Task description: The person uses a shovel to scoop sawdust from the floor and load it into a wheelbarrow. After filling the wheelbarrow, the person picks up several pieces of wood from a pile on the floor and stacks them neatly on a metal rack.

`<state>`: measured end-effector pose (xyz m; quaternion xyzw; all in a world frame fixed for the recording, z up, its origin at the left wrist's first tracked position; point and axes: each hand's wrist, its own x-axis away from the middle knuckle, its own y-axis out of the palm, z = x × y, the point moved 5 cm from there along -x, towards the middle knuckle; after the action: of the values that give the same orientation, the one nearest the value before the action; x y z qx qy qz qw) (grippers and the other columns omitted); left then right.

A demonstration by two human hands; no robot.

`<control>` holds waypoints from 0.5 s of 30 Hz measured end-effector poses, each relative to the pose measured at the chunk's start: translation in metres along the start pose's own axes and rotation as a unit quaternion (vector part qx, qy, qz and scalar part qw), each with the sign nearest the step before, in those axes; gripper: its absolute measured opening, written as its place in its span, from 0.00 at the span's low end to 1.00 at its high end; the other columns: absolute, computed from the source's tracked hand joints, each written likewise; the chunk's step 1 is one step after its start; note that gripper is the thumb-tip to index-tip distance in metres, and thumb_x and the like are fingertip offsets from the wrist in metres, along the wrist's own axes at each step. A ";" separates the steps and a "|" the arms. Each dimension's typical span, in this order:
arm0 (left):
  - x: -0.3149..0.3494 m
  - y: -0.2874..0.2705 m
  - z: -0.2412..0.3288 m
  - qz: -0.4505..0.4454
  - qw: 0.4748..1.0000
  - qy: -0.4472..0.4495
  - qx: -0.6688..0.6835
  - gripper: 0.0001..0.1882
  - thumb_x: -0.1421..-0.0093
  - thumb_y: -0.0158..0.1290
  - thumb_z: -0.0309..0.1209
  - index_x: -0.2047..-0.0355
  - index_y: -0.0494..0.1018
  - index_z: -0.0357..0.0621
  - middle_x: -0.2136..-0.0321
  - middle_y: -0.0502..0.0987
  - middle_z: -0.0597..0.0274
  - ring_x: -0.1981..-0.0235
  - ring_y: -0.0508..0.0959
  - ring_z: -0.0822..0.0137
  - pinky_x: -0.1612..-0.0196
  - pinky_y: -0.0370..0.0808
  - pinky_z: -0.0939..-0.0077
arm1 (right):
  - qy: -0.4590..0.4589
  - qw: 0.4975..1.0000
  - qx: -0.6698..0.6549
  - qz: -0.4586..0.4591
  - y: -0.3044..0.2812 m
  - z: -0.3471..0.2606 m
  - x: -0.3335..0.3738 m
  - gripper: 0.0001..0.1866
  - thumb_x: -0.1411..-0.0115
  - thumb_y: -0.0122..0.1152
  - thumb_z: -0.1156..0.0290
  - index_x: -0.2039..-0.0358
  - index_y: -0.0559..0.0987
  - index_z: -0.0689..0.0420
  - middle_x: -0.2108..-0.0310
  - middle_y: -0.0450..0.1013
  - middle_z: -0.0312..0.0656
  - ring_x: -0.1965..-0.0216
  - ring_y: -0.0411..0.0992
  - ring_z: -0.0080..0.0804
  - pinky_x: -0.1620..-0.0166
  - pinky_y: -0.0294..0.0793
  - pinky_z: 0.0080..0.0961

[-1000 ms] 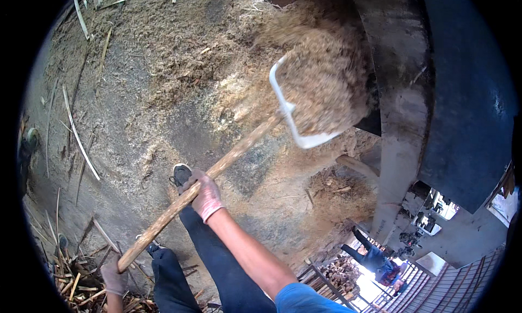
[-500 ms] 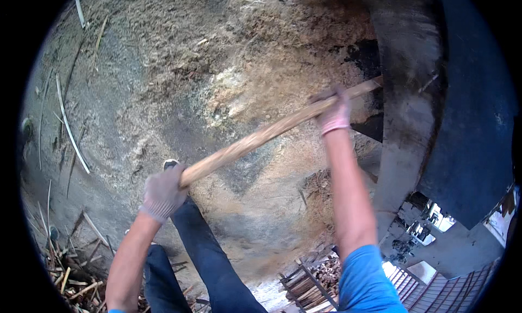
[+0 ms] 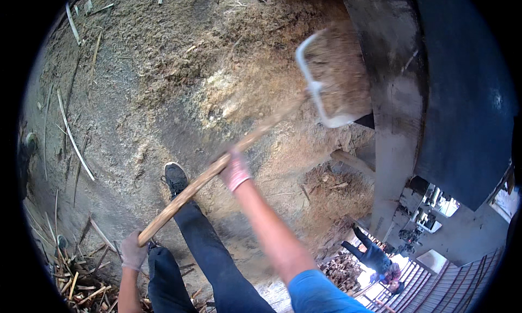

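Note:
A long-handled shovel [image 3: 187, 195] slants across the view, its wooden handle running from lower left to upper right. My left hand [image 3: 132, 251], in a pale glove, is closed round the handle's end beside my knee. Farther up, my right hand [image 3: 235, 170], in a pinkish glove, wraps the middle of the handle. The blade, with its light rim, is smeared by motion and carries a heap of brown loose material [image 3: 342, 68], like sawdust. It is beside a dark metal panel, whose edge may hide part of it.
Brown loose material [image 3: 179, 68] covers the ground ahead. Long thin wood strips [image 3: 73, 133] lie at left, with scrap wood [image 3: 81, 291] piled lower left. The dark metal panel [image 3: 399, 95] stands along the right. Another person [image 3: 378, 261] is at lower right, near stacked wood.
Both hands have moved down and left, drawing the shovel back. Its loaded blade, hidden by the panel before, is now in view. Another person has come into view at lower right.

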<state>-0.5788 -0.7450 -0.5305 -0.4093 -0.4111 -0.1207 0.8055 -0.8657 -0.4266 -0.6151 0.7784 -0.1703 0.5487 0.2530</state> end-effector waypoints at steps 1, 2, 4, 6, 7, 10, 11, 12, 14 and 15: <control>0.023 0.001 -0.034 0.012 0.999 -0.017 -0.031 0.17 0.52 0.63 0.29 0.59 0.77 0.47 0.69 0.80 0.48 0.65 0.80 0.43 0.60 0.77 0.50 | 0.033 0.999 -0.035 -0.021 -0.004 0.041 -0.001 0.11 0.42 0.66 0.67 0.71 0.71 0.53 0.75 0.70 0.45 0.72 0.73 0.44 0.61 0.79 0.49; 0.050 0.001 -0.070 0.024 0.997 -0.043 -0.061 0.17 0.52 0.63 0.28 0.60 0.77 0.47 0.69 0.80 0.47 0.66 0.80 0.42 0.61 0.76 0.50 | 0.062 0.997 -0.035 -0.010 0.005 0.076 0.012 0.10 0.43 0.66 0.67 0.70 0.72 0.54 0.75 0.70 0.44 0.73 0.73 0.44 0.62 0.79 0.48; 0.094 -0.004 -0.127 -0.009 0.992 -0.076 -0.105 0.16 0.53 0.63 0.29 0.62 0.76 0.46 0.71 0.79 0.47 0.66 0.80 0.42 0.62 0.76 0.50 | 0.094 0.993 -0.063 0.014 -0.002 0.156 0.014 0.11 0.43 0.66 0.66 0.67 0.73 0.55 0.75 0.70 0.43 0.75 0.73 0.43 0.65 0.78 0.46; 0.141 -0.012 -0.165 -0.009 0.988 -0.107 -0.114 0.16 0.54 0.63 0.29 0.63 0.76 0.46 0.72 0.79 0.47 0.67 0.80 0.42 0.63 0.76 0.50 | 0.130 0.989 -0.050 0.054 0.001 0.217 0.033 0.09 0.40 0.64 0.66 0.67 0.73 0.54 0.76 0.68 0.40 0.76 0.72 0.42 0.66 0.77 0.44; 0.160 -0.017 -0.182 -0.008 0.986 -0.119 -0.120 0.16 0.54 0.63 0.29 0.63 0.75 0.46 0.72 0.79 0.47 0.67 0.80 0.41 0.63 0.76 0.50 | 0.148 0.985 -0.055 0.069 -0.004 0.241 0.038 0.08 0.39 0.64 0.66 0.67 0.73 0.54 0.76 0.68 0.40 0.75 0.72 0.41 0.65 0.77 0.43; 0.199 -0.034 -0.199 -0.018 0.983 -0.115 -0.144 0.16 0.54 0.63 0.30 0.64 0.74 0.45 0.73 0.79 0.47 0.68 0.80 0.41 0.65 0.75 0.49 | 0.178 0.980 -0.067 0.057 -0.013 0.296 0.049 0.08 0.39 0.64 0.67 0.65 0.73 0.53 0.73 0.68 0.40 0.73 0.72 0.41 0.64 0.77 0.43; 0.215 -0.039 -0.203 0.005 0.983 -0.100 -0.155 0.14 0.54 0.64 0.31 0.67 0.74 0.44 0.74 0.78 0.47 0.69 0.80 0.41 0.66 0.75 0.49 | 0.189 0.979 -0.057 0.056 -0.009 0.307 0.062 0.08 0.40 0.64 0.68 0.65 0.73 0.53 0.72 0.68 0.41 0.72 0.72 0.41 0.64 0.77 0.43; 0.232 -0.040 -0.213 0.003 0.982 -0.113 -0.154 0.14 0.54 0.63 0.30 0.67 0.74 0.43 0.73 0.78 0.46 0.68 0.79 0.40 0.66 0.75 0.47 | 0.197 0.977 -0.051 0.058 -0.008 0.319 0.077 0.09 0.40 0.64 0.68 0.65 0.72 0.53 0.72 0.68 0.41 0.72 0.72 0.41 0.64 0.77 0.43; 0.275 -0.045 -0.239 0.005 0.978 -0.139 -0.152 0.13 0.55 0.62 0.28 0.68 0.74 0.41 0.73 0.79 0.43 0.67 0.79 0.37 0.65 0.74 0.44 | 0.213 0.973 -0.065 0.055 -0.004 0.355 0.114 0.11 0.42 0.66 0.67 0.65 0.72 0.54 0.72 0.68 0.42 0.75 0.71 0.45 0.67 0.77 0.46; 0.305 -0.049 -0.258 0.013 0.979 -0.056 -0.195 0.18 0.44 0.63 0.40 0.56 0.79 0.46 0.70 0.83 0.51 0.68 0.83 0.48 0.65 0.81 0.55 | 0.214 0.975 -0.044 0.042 -0.005 0.377 0.129 0.12 0.43 0.67 0.65 0.65 0.73 0.54 0.72 0.69 0.42 0.75 0.71 0.45 0.67 0.77 0.45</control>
<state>-0.2668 -0.9290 -0.3551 -0.5703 -0.4185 -0.1647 0.6874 -0.5295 -0.6398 -0.5970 0.6234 -0.1692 0.7044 0.2944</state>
